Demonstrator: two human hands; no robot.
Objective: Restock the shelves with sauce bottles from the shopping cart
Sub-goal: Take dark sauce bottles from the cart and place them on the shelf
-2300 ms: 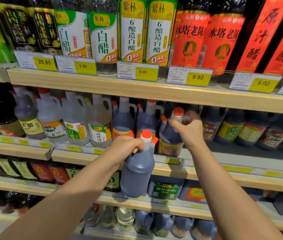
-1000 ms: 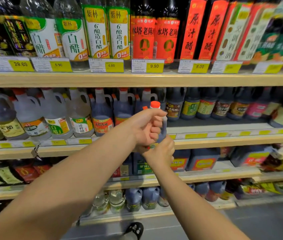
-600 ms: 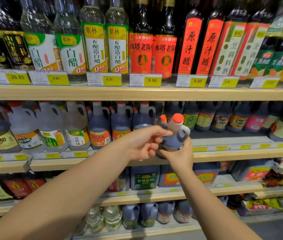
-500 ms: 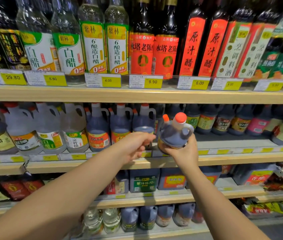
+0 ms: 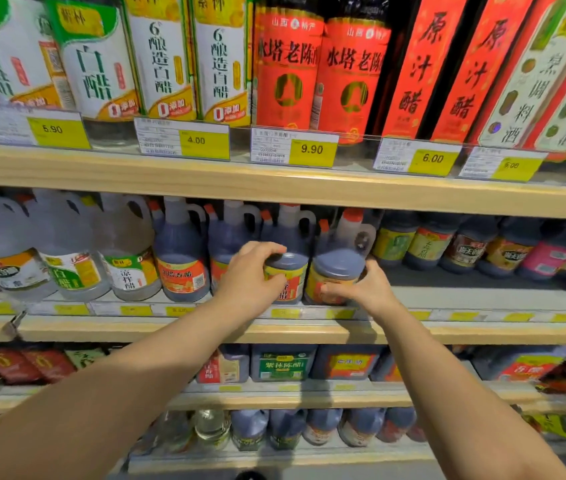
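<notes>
Two dark sauce jugs with orange caps and looped handles stand side by side at the front of the middle shelf (image 5: 309, 332). My left hand (image 5: 252, 280) curls round the left jug (image 5: 290, 263), thumb on its label and fingers over its shoulder. My right hand (image 5: 366, 289) grips the lower body of the right jug (image 5: 338, 261), which stands slightly tilted, its label partly hidden by my fingers. The shopping cart is out of view.
More dark jugs (image 5: 179, 251) and clear vinegar jugs (image 5: 70, 254) fill the shelf to the left; smaller dark bottles (image 5: 461, 244) stand behind a bare strip of shelf to the right. The upper shelf edge (image 5: 274, 183) hangs close above the caps. Lower shelves hold jugs and packets.
My right hand has carried the jug from the air onto the middle shelf. My left hand has moved from below it to grip the neighbouring jug. The camera has moved closer.
</notes>
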